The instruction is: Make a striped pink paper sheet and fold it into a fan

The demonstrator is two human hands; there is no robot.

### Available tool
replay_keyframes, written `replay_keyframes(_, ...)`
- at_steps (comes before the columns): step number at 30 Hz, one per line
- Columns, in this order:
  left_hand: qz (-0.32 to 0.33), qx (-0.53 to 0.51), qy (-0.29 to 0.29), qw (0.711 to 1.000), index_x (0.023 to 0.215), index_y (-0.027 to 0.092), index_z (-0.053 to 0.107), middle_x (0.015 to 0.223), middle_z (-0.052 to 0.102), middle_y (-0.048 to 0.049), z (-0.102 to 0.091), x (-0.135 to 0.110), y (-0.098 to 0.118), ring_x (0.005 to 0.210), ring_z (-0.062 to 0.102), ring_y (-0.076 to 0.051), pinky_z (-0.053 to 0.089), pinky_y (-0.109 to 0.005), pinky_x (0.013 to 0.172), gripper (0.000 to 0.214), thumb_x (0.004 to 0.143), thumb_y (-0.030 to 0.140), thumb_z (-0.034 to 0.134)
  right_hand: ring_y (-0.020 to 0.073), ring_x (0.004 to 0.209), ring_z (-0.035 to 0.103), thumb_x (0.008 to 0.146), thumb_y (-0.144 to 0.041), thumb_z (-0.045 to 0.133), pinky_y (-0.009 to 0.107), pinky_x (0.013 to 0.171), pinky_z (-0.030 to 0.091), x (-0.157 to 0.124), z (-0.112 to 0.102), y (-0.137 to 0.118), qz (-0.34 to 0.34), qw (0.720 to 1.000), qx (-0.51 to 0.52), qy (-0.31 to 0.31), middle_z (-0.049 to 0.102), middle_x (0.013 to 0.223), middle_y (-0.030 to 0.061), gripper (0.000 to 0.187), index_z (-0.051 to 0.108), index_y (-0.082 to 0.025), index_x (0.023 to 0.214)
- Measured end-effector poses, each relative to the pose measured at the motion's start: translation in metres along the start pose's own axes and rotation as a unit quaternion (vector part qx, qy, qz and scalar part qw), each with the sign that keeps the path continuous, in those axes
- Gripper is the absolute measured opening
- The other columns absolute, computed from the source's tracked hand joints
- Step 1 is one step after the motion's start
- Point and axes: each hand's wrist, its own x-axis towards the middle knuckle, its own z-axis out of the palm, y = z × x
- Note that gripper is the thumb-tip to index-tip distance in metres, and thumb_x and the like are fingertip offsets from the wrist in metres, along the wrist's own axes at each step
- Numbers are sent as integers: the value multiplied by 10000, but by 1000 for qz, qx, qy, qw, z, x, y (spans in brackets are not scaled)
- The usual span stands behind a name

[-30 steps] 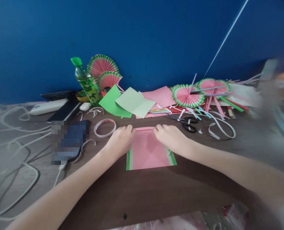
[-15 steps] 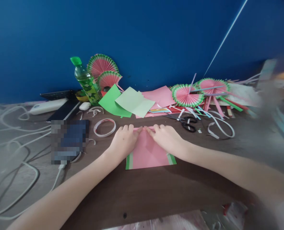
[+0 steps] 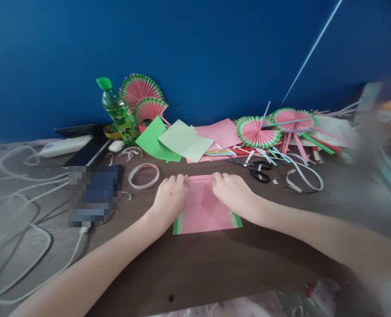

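Note:
A pink sheet of paper [image 3: 204, 207] with green and pale green strips along its left and right sides lies flat on the brown table. Its far edge carries a narrow fold. My left hand [image 3: 172, 193] grips the far left part of that fold with curled fingers. At the far right part, my right hand [image 3: 230, 189] holds the fold the same way. Between both hands the pink crease is uncovered. My thumbs are mostly hidden behind the fingers.
Left of my hands lie a roll of tape [image 3: 144, 176], a blurred-out phone [image 3: 96, 193] and white cables. Behind are a green bottle [image 3: 118, 110], green paper [image 3: 159, 141], pleated paper fans [image 3: 258, 131] and black scissors [image 3: 260, 171]. Paper scraps lie around.
My thumbs, earlier meeting near the middle of the fold, have drawn apart toward the two ends. More of the creased edge now shows; the sheet has stayed in place.

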Motion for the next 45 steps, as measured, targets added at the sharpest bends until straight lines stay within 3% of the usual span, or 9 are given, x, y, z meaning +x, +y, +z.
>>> replay_keyframes(10, 21, -7, 86, 996, 921, 78, 625, 867, 584, -135, 9, -2, -5, 818, 526, -237, 403, -363, 695, 282, 846, 93, 354, 235, 787, 564, 774, -11, 408, 313, 597, 354, 2, 1, 9, -3, 999, 24, 41, 599, 828, 139, 253, 638, -81, 853)
replay_keyframes(15, 6, -68, 73, 995, 851, 145, 624, 824, 572, -83, 16, 4, -18, 776, 514, -206, 411, -314, 650, 249, 868, 161, 376, 193, 817, 558, 814, -129, 470, 272, 574, 312, 10, 2, 32, -7, 994, 96, 53, 607, 847, 76, 171, 640, -137, 801)
replay_keyframes(18, -5, -147, 83, 986, 808, 164, 602, 838, 573, -61, 20, 8, -27, 815, 508, -194, 423, -305, 700, 195, 864, 220, 424, 159, 797, 556, 836, -236, 489, 245, 545, 287, 17, 7, 46, 5, 980, 189, 59, 618, 848, 39, 174, 642, -173, 783)
replay_keyframes(25, 2, -234, 79, 969, 774, 172, 527, 826, 567, -40, 21, 12, -29, 827, 492, -191, 416, -311, 736, 68, 821, 171, 478, 115, 657, 540, 726, -227, 592, 224, 567, 336, 26, 17, 57, 18, 921, 388, 34, 627, 717, 3, 64, 600, -169, 701)
replay_keyframes(31, -12, -261, 60, 963, 740, 179, 491, 809, 549, -40, 20, 14, -32, 805, 473, -195, 409, -323, 745, 80, 815, 156, 476, 123, 607, 503, 711, -419, 581, 224, 510, 287, 18, 4, 60, 75, 947, 313, 9, 601, 707, -1, 235, 521, -193, 688)
replay_keyframes(36, -30, -241, 57, 968, 719, 182, 473, 784, 532, -45, 22, 15, -38, 777, 468, -200, 395, -337, 753, 107, 807, 127, 448, 140, 555, 501, 712, -601, 489, 244, 492, 286, 8, -9, 68, 62, 952, 275, -119, 591, 640, 9, 414, 509, -197, 622)
replay_keyframes(41, -44, -258, 51, 964, 728, 183, 477, 784, 529, -45, 25, 17, -43, 792, 475, -201, 393, -338, 750, 97, 792, 115, 449, 128, 558, 518, 764, -389, 485, 244, 494, 297, 9, -8, 70, -34, 932, 305, -191, 598, 646, 2, 234, 521, -199, 634)
replay_keyframes(43, -42, -276, 43, 959, 767, 176, 492, 810, 537, -50, 25, 18, -43, 812, 480, -201, 397, -338, 760, 64, 805, 138, 456, 139, 583, 540, 777, -314, 467, 247, 507, 310, 10, -6, 73, -4, 941, 288, -176, 608, 666, 18, 182, 544, -195, 663)
replay_keyframes(45, -36, -293, 36, 955, 823, 169, 512, 839, 544, -56, 25, 18, -44, 825, 483, -201, 403, -338, 772, 51, 824, 179, 462, 182, 657, 578, 792, -260, 452, 262, 527, 322, 11, -6, 79, 96, 965, 219, -110, 629, 722, 65, 164, 586, -180, 739)
